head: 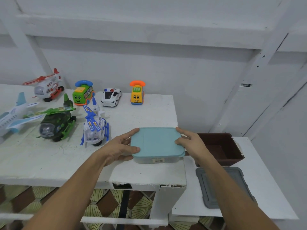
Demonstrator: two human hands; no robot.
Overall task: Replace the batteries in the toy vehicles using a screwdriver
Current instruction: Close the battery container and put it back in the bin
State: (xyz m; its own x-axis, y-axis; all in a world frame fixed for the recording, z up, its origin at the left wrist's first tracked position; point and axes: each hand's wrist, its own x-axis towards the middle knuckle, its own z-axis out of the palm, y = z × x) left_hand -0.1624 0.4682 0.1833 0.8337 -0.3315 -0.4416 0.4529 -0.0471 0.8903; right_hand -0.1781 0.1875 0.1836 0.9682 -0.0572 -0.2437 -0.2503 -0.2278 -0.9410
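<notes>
A closed plastic box with a light teal lid (157, 143) sits near the right front edge of the white table (66, 163). My left hand (119, 148) grips its left side, thumb on the lid. My right hand (191, 141) grips its right side. Toy vehicles stand behind and to the left: a blue-white helicopter (95, 126), a green camouflage helicopter (58, 123), a white-blue airplane (15, 115), a red-white helicopter (47, 87), a green bus (83, 93), a white police car (111, 97) and a yellow phone car (137, 93). No screwdriver or batteries are visible.
To the right stands a lower white table (265, 188) holding a dark brown open bin (221, 148) and a grey lid (211, 193) lying flat. A white wall rises behind. Patterned floor shows below the table's front edge.
</notes>
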